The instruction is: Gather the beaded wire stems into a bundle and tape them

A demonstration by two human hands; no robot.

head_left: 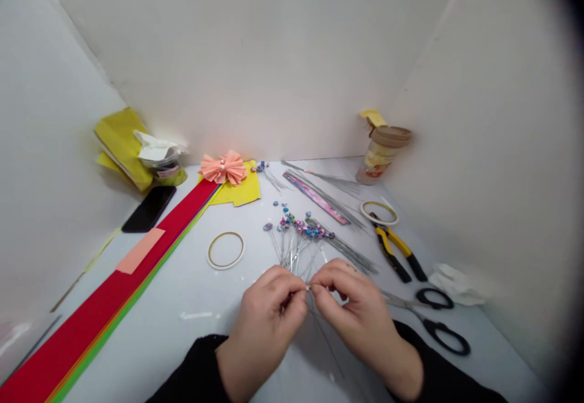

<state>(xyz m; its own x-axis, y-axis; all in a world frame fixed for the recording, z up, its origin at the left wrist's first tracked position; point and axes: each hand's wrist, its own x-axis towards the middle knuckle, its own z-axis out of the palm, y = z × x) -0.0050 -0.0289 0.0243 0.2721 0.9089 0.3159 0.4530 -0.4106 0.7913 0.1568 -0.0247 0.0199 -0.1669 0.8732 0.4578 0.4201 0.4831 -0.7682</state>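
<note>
My left hand [274, 312] and my right hand [349, 306] meet fingertip to fingertip at the front of the table. Both are closed in a pinch on one small pale piece [308, 287], too small to name and mostly covered by the fingers. A thin wire [328, 345] trails down below the fingertips. Just beyond my hands lies a bunch of thin wire stems [292, 251] tipped with small blue, pink and green folded stars [301, 227].
Tape rolls [227, 251] [379, 213] lie left and right. Pliers [396, 248], scissors [438, 315] and crumpled tissue [456, 282] are at right. Coloured paper strips [104, 312] stretch along the left, by a phone [149, 208]. A pink paper bow [223, 168] and lidded cup [383, 154] stand behind.
</note>
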